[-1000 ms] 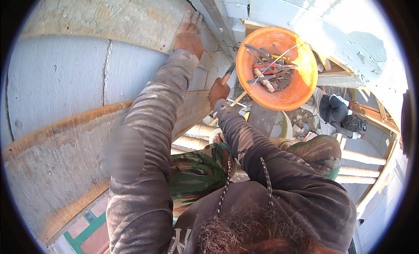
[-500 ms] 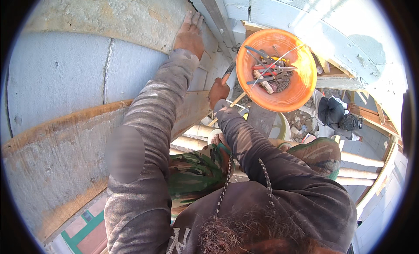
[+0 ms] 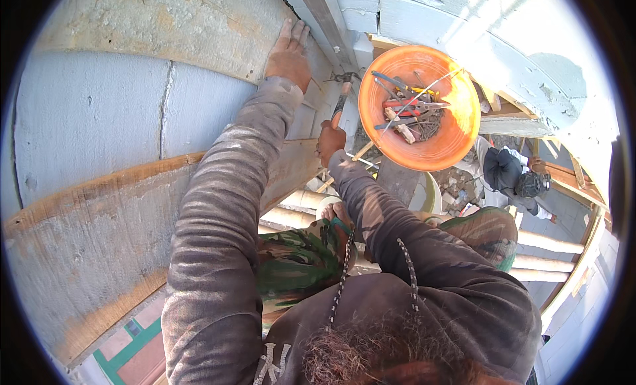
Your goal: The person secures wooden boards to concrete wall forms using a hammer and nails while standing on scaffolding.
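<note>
My left hand (image 3: pixel 289 59) lies flat with its fingers stretched out against the upper end of a cement-stained wooden board (image 3: pixel 192 21), beside an upright post (image 3: pixel 326 17). My right hand (image 3: pixel 330 143) is wrapped round the handle of a hammer (image 3: pixel 342 101). The hammer's metal head is near the wall side, below my left hand and left of the orange basin (image 3: pixel 469 130); whether it touches anything, I cannot tell. Pliers with red handles (image 3: pixel 405 109), other tools, wire and a piece of wood lie in the basin.
Pale block walls (image 3: pixel 99 113) rise at the left and top right. A second stained board (image 3: pixel 86 246) runs along the left. Bamboo poles (image 3: pixel 540 262) cross beneath my legs. Lower down at the right, another person (image 3: pixel 507 170) bends over near rubble.
The hammer has swung up and left from beside the basin, so its head now shows. My right hand has shifted only slightly; my left hand stays in place.
</note>
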{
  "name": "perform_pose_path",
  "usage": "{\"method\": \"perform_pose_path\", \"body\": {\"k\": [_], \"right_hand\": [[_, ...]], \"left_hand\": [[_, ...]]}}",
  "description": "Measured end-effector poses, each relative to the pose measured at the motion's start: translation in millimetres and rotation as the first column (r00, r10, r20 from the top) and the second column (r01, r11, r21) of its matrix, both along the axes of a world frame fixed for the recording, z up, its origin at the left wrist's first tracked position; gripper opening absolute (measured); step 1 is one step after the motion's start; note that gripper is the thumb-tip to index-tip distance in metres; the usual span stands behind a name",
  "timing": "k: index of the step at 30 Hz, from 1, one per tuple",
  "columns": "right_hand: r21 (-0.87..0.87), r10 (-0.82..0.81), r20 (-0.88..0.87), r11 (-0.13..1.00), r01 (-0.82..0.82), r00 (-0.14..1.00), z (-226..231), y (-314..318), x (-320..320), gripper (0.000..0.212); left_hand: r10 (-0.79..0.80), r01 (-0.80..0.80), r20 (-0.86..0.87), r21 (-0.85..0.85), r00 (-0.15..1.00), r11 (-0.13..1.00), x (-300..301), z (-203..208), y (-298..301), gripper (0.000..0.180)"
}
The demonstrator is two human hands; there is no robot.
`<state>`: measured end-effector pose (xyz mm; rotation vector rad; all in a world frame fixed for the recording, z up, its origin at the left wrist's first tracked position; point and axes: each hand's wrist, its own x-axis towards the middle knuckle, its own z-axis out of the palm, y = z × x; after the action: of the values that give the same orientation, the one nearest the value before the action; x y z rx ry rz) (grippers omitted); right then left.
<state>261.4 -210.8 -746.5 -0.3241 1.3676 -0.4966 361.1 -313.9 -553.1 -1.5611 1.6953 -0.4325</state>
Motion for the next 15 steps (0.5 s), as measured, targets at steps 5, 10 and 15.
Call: {"method": "perform_pose_path", "body": {"k": [5,10,15], "right_hand": [[0.059,0.006,-0.045,0.998,-0.004,0.999,-7.4,3.5,7.7,0.038],[0.037,-0.053,0.002,0.998,0.053,0.999,-17.7,9.3,13.3,0.039],[0.025,-0.119,-0.058,0.992,0.121,0.991,-13.5,10.6,6.8,0.039]], "left_hand": [[0.017,-0.019,0.033,0.051,0.999,0.999,-3.0,0.3,0.7,0.051],[0.021,-0.024,0.047,0.067,0.999,0.997,-5.0,3.5,1.1,0.051],[0.022,-0.026,0.054,0.079,0.998,0.997,-5.0,3.2,3.5,0.052]]}}
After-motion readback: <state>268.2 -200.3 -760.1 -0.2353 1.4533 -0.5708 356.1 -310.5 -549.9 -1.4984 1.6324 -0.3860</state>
